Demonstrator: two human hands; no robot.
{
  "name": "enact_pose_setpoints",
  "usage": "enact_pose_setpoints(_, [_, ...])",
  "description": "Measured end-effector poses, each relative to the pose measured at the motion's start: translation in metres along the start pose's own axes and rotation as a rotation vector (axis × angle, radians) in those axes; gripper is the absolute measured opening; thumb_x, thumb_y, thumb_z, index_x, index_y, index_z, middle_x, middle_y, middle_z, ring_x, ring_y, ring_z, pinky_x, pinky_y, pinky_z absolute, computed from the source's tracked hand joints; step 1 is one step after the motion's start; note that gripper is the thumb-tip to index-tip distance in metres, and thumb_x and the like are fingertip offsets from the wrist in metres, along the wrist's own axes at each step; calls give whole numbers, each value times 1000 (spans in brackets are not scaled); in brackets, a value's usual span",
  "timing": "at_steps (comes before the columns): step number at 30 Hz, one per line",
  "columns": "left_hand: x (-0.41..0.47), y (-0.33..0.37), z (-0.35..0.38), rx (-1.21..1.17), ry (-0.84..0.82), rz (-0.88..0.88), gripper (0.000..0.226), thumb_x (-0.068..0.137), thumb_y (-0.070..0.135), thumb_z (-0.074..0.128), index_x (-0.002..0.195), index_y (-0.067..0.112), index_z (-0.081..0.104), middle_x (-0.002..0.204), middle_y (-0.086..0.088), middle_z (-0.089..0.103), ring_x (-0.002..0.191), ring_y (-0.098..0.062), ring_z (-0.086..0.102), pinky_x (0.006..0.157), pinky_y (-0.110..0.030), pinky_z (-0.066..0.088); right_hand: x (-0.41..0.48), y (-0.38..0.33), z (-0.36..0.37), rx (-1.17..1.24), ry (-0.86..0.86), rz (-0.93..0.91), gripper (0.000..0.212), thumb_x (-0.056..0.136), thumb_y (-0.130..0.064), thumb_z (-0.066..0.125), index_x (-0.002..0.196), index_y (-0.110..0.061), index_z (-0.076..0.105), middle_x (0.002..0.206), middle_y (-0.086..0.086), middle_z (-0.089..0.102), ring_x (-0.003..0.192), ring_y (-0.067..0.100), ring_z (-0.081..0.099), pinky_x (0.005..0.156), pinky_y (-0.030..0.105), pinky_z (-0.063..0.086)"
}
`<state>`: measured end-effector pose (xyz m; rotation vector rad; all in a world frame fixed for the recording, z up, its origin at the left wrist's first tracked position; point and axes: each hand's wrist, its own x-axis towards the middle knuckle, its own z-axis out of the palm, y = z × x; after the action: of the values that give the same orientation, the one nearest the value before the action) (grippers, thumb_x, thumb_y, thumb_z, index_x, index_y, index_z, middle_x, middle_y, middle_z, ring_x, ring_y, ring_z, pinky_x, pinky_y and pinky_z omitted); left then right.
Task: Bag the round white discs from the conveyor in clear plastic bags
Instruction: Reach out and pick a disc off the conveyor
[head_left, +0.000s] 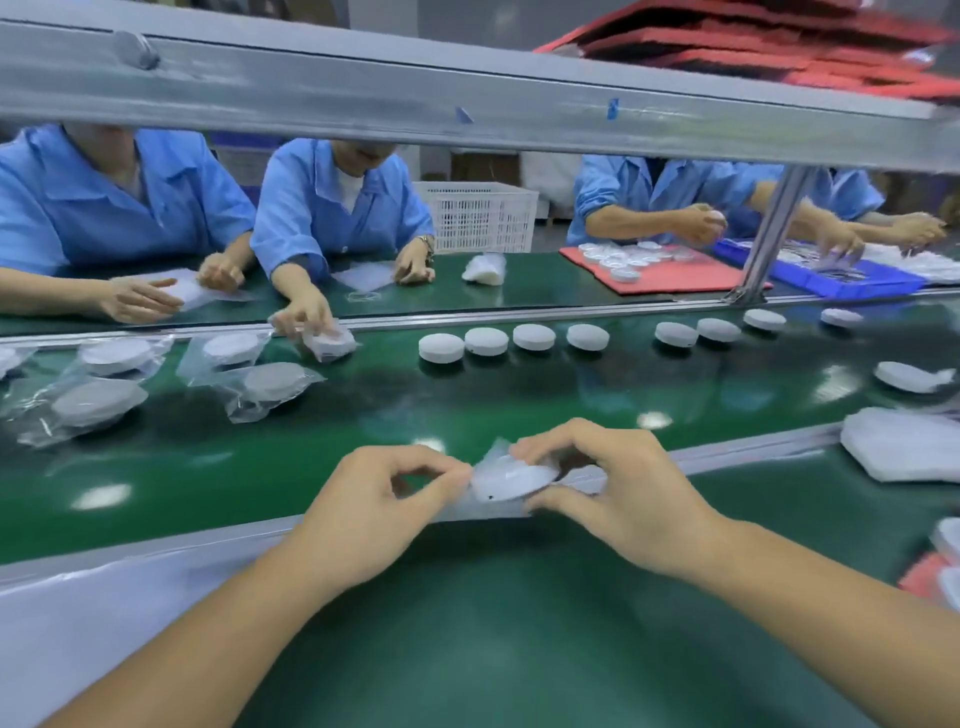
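The green conveyor belt (467, 400) looks glossy and smooth. Round white discs (441, 347) appear matt plastic; clear plastic bags (244, 364) crinkly; grey metal rails (519, 312) brushed.

Eight bare discs (441, 347) in a row, at least four bagged discs (96, 400), one white crate (480, 215)

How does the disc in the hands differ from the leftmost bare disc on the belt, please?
The held disc sits partly in a clear bag; the leftmost bare disc has none. The held disc is tilted, gripped by the left hand and right hand; the leftmost bare disc lies flat on the belt, untouched. Both are round and white.
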<state>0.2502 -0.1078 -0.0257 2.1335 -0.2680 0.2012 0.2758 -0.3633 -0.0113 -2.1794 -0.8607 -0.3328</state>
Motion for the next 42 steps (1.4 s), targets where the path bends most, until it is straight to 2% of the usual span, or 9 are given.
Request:
enact_pose_setpoints(5, [-20,17,7,-254,-95,95,46,68,54,82,112,49,67,112,18,73,101,-3,70,87,-18,52,3,-30,8,440,197,212,26,61,-44,87,86,-43,82,96,-13,79,94,9,73,86,25,57])
enact_pose_setpoints(9, [-20,27,16,-427,175,57,31,77,40,80,103,45,64,103,12,75,92,-7,72,74,-20,55,10,-43,23,568,-65,234,22,89,-56,68,95,-40,83,127,-15,71,129,-8,53,102,19,45])
enact_pose_setpoints(12, [-18,22,5,-424,410,1,16,89,30,76,94,39,65,98,12,74,90,-8,70,77,-27,54,32,-50,43,548,-110,239,21,91,-33,77,112,-38,79,106,-7,79,102,2,69,88,23,57])
enact_pose_setpoints(15, [-25,7,-25,-173,504,-53,20,91,38,67,107,42,56,109,21,63,103,1,59,84,-22,47,81,-51,77,396,-10,248,12,86,-30,83,87,-42,81,89,-22,77,92,-6,71,80,11,52])
enact_pose_setpoints(22, [-106,-26,-124,1042,-72,-186,29,96,55,50,115,38,65,117,13,60,109,-18,50,85,-34,39,203,-26,184,-220,-34,364,28,97,-8,58,116,-16,76,110,3,75,77,10,62,72,20,44])
enact_pose_setpoints(27, [-135,-39,-129,1048,-99,-203,31,90,25,49,62,14,44,69,-1,43,75,-27,45,63,-34,33,223,-44,229,-371,-275,295,25,97,-34,57,112,-23,73,113,6,72,91,27,65,77,29,55])
enact_pose_setpoints(32, [-104,-40,-111,933,-43,-195,21,89,44,52,94,28,65,90,7,65,88,-18,58,69,-30,46,183,-55,186,-266,-255,207,29,91,-56,62,118,-45,69,119,-15,69,87,14,63,74,29,51])
enact_pose_setpoints(37, [-57,-32,-66,940,-110,-178,32,94,49,52,86,22,65,91,5,63,86,-19,62,68,-34,53,114,-20,99,-254,-229,281,18,91,-53,63,105,-46,71,119,-24,65,88,6,65,78,30,53])
enact_pose_setpoints(42, [-25,-7,-15,796,-6,-37,30,99,50,46,82,33,65,94,15,62,80,-10,60,69,-33,53,26,0,37,-149,-236,287,47,86,-47,65,132,-54,56,146,-21,52,136,0,46,112,23,36])
